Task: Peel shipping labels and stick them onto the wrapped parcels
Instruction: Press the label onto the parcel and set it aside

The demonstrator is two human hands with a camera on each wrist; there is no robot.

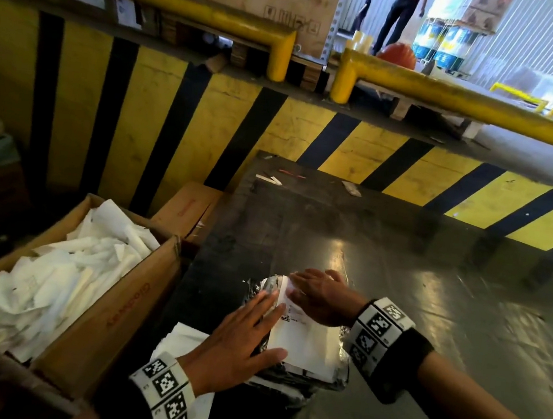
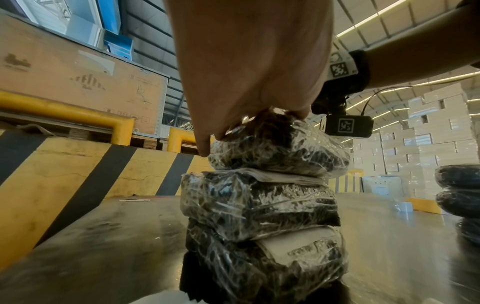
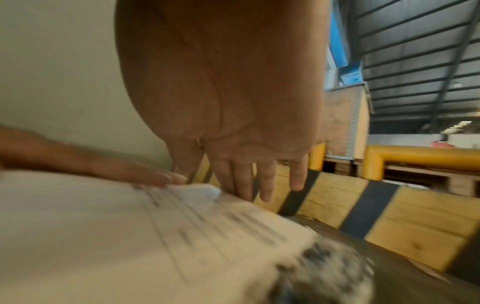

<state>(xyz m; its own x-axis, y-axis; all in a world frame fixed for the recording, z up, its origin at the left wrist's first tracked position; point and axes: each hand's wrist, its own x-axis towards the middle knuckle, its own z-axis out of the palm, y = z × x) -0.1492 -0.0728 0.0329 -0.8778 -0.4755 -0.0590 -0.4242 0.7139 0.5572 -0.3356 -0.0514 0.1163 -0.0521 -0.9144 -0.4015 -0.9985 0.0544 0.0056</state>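
Note:
A white shipping label lies flat on the top parcel of a stack of dark, plastic-wrapped parcels on the black table. My left hand lies flat on the label's left edge with straight fingers. My right hand presses the label's far end with flat fingers. In the right wrist view the label fills the lower left, and the right fingers reach past its far edge. The left wrist view shows the left palm resting on the top parcel.
A cardboard box full of peeled white backing paper stands at my left. More white sheets lie under my left wrist. A yellow-and-black striped wall backs the table. Another dark parcel stack stands to the right.

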